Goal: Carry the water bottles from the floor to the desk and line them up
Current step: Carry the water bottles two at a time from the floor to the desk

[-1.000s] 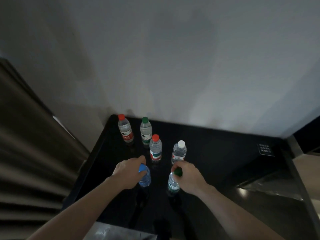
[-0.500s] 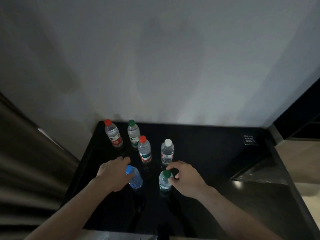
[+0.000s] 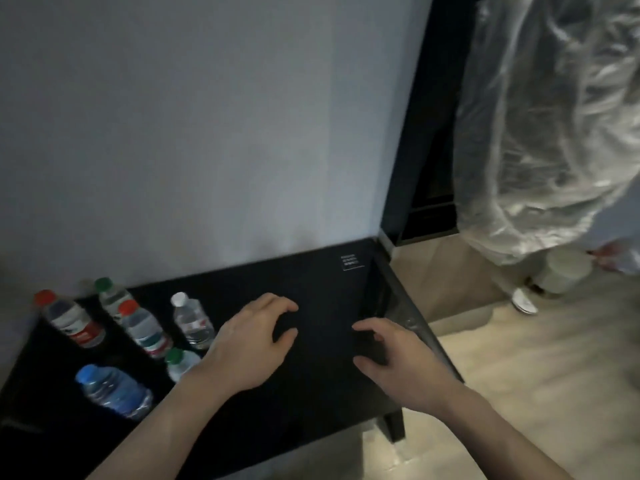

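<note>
Several water bottles stand on the left part of the black desk [image 3: 322, 282]. At the back are a red-capped bottle [image 3: 71, 318] and a green-capped bottle [image 3: 109, 296]. In front of them stand another red-capped bottle [image 3: 143, 329] and a white-capped bottle [image 3: 192, 320]. Nearest me are a blue-capped bottle [image 3: 112, 391] and a second green-capped bottle [image 3: 180, 363], partly hidden by my left wrist. My left hand [image 3: 252, 341] and my right hand [image 3: 394, 358] hover over the bare desk to the right of the bottles. Their fingers are loosely curled and hold nothing.
A pale wall rises behind the desk. To the right, a dark doorway [image 3: 429, 168], crinkled clear plastic sheeting [image 3: 554, 133] hanging down, a pale round container [image 3: 564, 275] and a white shoe [image 3: 524, 299] sit over light wooden flooring [image 3: 536, 375].
Both hands have let go of the blue-capped and green-capped bottles and moved right, away from them. My view has swung to the right, bringing the floor and plastic sheeting into sight.
</note>
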Action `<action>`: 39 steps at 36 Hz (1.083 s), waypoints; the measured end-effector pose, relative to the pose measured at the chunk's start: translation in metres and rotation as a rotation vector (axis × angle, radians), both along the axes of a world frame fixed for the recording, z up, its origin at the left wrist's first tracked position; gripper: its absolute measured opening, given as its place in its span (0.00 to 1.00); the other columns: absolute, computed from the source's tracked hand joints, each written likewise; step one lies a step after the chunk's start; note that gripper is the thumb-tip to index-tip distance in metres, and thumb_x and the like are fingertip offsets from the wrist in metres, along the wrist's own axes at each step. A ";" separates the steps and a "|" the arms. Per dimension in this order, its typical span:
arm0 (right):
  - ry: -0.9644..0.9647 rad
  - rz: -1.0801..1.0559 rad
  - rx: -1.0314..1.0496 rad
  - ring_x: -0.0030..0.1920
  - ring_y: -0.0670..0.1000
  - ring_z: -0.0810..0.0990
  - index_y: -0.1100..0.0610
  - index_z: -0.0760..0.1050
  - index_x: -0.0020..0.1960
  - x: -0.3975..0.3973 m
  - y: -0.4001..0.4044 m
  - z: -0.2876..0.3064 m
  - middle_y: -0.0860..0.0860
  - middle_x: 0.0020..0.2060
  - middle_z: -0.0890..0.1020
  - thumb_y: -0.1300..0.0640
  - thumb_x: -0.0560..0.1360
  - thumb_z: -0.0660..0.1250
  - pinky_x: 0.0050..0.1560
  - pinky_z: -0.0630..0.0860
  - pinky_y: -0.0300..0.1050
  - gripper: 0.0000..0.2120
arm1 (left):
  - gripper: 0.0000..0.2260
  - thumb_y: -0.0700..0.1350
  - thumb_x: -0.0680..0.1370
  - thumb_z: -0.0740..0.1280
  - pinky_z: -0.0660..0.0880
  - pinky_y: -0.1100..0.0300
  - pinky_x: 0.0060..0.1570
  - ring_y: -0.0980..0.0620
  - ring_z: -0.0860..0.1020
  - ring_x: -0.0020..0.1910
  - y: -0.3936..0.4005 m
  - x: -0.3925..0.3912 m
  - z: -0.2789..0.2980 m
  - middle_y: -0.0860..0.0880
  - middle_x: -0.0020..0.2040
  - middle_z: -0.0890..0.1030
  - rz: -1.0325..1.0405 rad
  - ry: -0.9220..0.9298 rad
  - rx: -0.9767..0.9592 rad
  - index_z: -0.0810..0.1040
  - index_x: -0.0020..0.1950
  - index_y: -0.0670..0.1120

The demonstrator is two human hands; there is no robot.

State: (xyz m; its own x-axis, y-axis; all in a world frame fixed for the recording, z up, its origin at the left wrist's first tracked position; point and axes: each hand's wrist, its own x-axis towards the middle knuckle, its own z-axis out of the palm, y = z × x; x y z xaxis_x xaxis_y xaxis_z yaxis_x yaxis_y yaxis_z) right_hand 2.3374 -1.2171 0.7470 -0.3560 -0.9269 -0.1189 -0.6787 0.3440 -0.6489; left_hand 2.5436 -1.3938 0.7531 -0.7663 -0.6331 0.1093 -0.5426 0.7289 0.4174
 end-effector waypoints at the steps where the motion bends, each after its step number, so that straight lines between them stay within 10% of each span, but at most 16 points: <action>1: 0.006 -0.035 0.006 0.56 0.34 0.72 0.37 0.70 0.67 -0.014 0.022 0.003 0.32 0.60 0.73 0.44 0.74 0.71 0.52 0.67 0.24 0.23 | 0.16 0.60 0.77 0.64 0.76 0.59 0.56 0.64 0.73 0.55 0.015 -0.019 0.000 0.67 0.60 0.69 -0.029 -0.006 0.004 0.68 0.65 0.64; 11: 0.072 -0.315 0.047 0.66 0.41 0.72 0.43 0.70 0.70 -0.133 0.202 0.017 0.38 0.66 0.72 0.44 0.75 0.70 0.64 0.65 0.31 0.25 | 0.17 0.60 0.78 0.64 0.70 0.68 0.43 0.72 0.72 0.49 0.146 -0.178 0.005 0.72 0.59 0.63 -0.336 -0.056 0.095 0.67 0.66 0.66; 20: 0.080 -0.561 0.095 0.77 0.44 0.60 0.42 0.63 0.76 -0.235 0.306 0.005 0.43 0.78 0.62 0.42 0.75 0.68 0.75 0.57 0.39 0.31 | 0.20 0.59 0.79 0.65 0.70 0.63 0.64 0.66 0.66 0.64 0.204 -0.321 0.007 0.68 0.66 0.64 -0.565 -0.133 0.008 0.69 0.70 0.60; 39: 0.108 -1.004 0.229 0.79 0.47 0.56 0.43 0.61 0.78 -0.498 0.479 0.040 0.45 0.79 0.58 0.41 0.77 0.67 0.76 0.55 0.43 0.32 | 0.21 0.59 0.78 0.65 0.66 0.52 0.70 0.52 0.63 0.73 0.356 -0.724 0.004 0.56 0.74 0.63 -0.981 -0.136 -0.051 0.69 0.70 0.58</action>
